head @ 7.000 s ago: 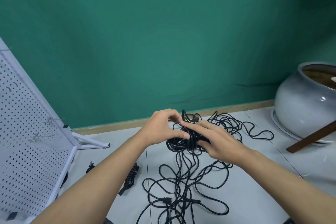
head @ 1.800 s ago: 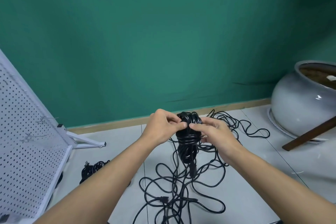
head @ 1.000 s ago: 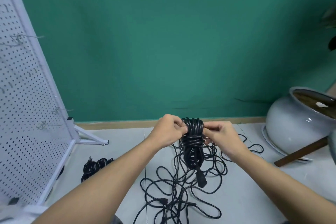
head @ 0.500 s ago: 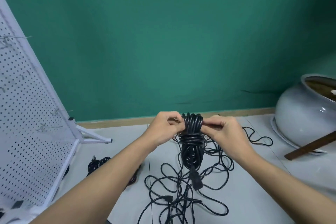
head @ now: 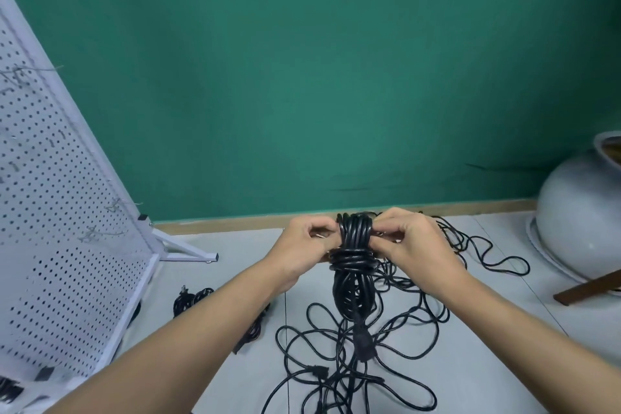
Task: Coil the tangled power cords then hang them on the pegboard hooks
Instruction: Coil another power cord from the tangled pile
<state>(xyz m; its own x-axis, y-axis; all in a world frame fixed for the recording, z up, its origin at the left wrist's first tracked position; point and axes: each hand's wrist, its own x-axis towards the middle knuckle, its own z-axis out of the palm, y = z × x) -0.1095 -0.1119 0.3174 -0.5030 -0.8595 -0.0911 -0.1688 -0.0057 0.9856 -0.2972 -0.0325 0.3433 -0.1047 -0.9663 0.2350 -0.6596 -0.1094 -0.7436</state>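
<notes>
I hold the coiled cord [head: 353, 282] upright between both hands. My left hand [head: 302, 247] pinches its top loops from nine o'clock and my right hand [head: 415, 245] pinches them from three o'clock, fingers curled on the black strands. Wraps cinch the coil just under my fingers, and its plug [head: 364, 346] dangles at six o'clock. Beneath it, loose cords [head: 413, 326] sprawl tangled on the floor. The pegboard [head: 50, 228] leans at nine o'clock with wire hooks [head: 114, 206]; a small bundle [head: 191, 301] lies at its foot. A grey pot [head: 584, 222] sits at three o'clock.
</notes>
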